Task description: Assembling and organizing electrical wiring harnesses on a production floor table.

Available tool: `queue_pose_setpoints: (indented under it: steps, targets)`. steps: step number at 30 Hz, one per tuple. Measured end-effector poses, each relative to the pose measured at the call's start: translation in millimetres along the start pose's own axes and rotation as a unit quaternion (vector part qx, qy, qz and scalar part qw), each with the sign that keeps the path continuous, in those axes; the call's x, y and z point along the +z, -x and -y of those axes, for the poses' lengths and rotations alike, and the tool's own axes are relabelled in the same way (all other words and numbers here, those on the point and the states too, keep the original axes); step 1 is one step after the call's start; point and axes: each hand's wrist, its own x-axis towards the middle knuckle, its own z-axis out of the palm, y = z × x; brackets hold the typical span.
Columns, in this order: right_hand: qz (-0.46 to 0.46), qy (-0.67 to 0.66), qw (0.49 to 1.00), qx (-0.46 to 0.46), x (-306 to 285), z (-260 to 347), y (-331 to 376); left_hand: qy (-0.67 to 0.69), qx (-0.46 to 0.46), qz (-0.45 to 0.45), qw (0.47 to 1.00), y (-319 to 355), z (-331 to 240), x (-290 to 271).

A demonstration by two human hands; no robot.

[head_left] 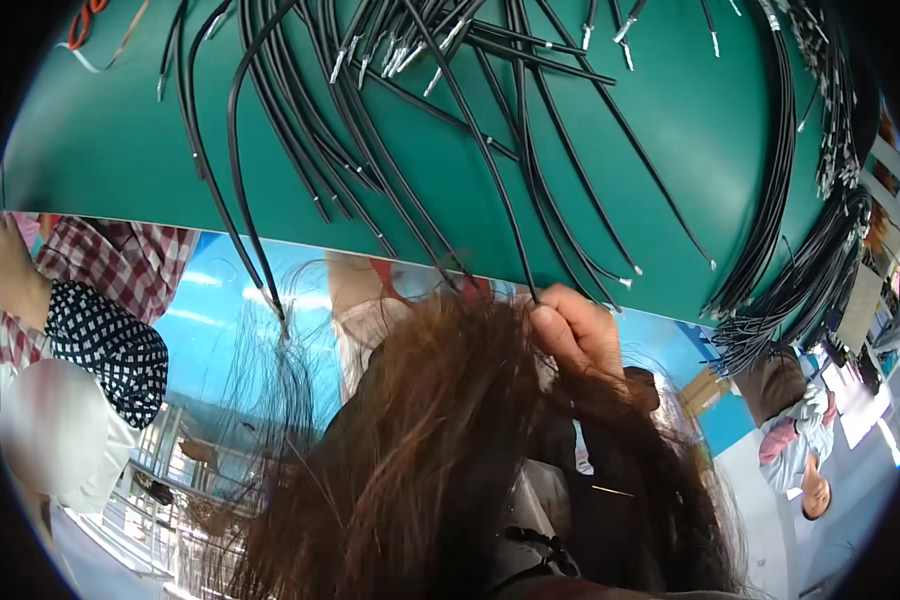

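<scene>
One hand (575, 335) we saw, our right, clenched on a black wire (490, 165) at the green table's (670, 130) near edge, wire running up across it, brown hair (420, 450) below, more wires (770, 290) nearby.

One bare hand (573, 335) shows at centre frame, fingers curled into a loose fist, knuckles toward the camera, fingertips pinched together at its upper left edge. Which hand it is cannot be told with certainty; by its position right of centre it reads as the right, its wrist and forearm hidden behind long brown hair. The other hand is out of sight.
</scene>
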Motion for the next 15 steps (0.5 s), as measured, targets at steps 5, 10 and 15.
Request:
queue_pose_setpoints:
  steps: [5, 10, 15]
  targets:
    - [-0.002, -0.017, 1.0, -0.01, 14, -7, -11, 0.126, -0.016, -0.025, 0.992, -13, 19, 23]
    - [0.008, 0.006, 1.0, -0.007, 21, -10, -8, 0.167, -0.034, 0.031, 0.985, -25, 74, 5]
    - [-0.024, 0.13, 0.99, -0.044, 24, 13, -10, 0.045, 0.022, 0.003, 0.999, -27, 71, -27]
